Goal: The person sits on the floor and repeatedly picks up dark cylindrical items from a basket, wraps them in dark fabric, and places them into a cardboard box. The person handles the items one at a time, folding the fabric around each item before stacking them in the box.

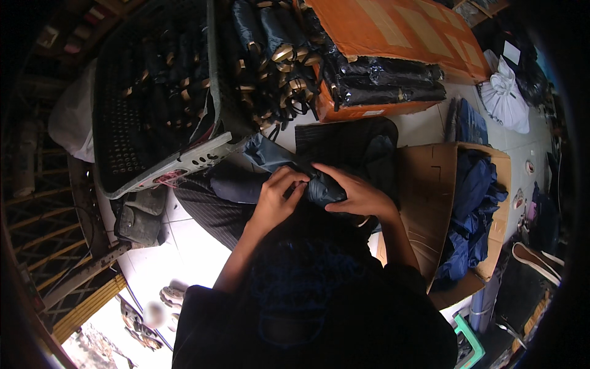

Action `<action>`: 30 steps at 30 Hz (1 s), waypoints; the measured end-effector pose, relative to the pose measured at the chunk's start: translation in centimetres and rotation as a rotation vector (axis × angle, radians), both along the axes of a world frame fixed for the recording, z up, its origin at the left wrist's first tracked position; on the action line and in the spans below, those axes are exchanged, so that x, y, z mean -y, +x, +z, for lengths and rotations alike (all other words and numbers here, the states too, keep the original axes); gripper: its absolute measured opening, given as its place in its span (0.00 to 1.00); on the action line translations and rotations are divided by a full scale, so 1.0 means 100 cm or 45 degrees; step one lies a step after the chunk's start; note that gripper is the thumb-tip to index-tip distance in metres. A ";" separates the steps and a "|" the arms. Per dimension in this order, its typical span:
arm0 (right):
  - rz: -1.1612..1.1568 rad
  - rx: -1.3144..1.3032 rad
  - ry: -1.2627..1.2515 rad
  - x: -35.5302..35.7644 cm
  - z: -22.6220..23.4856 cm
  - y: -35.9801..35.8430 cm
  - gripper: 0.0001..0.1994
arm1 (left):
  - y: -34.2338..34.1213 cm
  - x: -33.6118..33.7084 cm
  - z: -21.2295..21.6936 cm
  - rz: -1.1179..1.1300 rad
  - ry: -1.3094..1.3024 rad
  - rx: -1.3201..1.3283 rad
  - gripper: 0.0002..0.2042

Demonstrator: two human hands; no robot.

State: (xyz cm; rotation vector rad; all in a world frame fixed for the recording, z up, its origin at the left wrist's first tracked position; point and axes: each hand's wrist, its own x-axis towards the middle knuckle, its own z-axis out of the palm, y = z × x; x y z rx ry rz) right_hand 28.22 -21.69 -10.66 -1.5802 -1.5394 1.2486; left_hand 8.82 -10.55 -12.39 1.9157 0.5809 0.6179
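Note:
Above my lap I hold a dark blue-grey folded umbrella (324,190), a bundle of thin cloth whose loose end spreads to the upper left. My right hand (359,192) curls round its near end, thumb and fingers on either side. Thumb and fingertips of my left hand (279,194) pinch together at the bundle's edge; a fold of the cloth seems to lie between them. The umbrella's handle does not show. Beyond my hands lie many similar rolled umbrellas (249,27) with pale gold ends and dark cords.
A grey plastic basket (212,147) full of rolled umbrellas stands at the left. An orange carton (393,27) holds plastic-wrapped dark bundles at the back. At my right is an open brown carton (427,184) with blue cloth (470,215). A white sack (505,98) sits far right.

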 end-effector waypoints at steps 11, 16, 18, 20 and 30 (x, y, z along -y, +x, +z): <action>-0.246 -0.554 -0.296 -0.002 0.000 -0.012 0.37 | -0.014 -0.008 0.005 0.035 0.271 -0.019 0.12; -0.362 -0.552 -0.268 0.002 -0.013 -0.018 0.36 | -0.019 -0.007 0.008 0.063 0.372 -0.100 0.14; -0.408 -0.586 -0.264 0.002 -0.014 -0.021 0.37 | -0.019 0.001 0.006 0.085 0.357 -0.090 0.15; -0.500 -0.720 -0.344 0.000 -0.009 -0.024 0.37 | -0.014 0.013 0.003 0.112 0.382 -0.074 0.15; -0.423 -0.715 -0.213 0.000 -0.008 -0.029 0.37 | 0.001 -0.007 -0.007 0.727 -1.400 0.375 0.25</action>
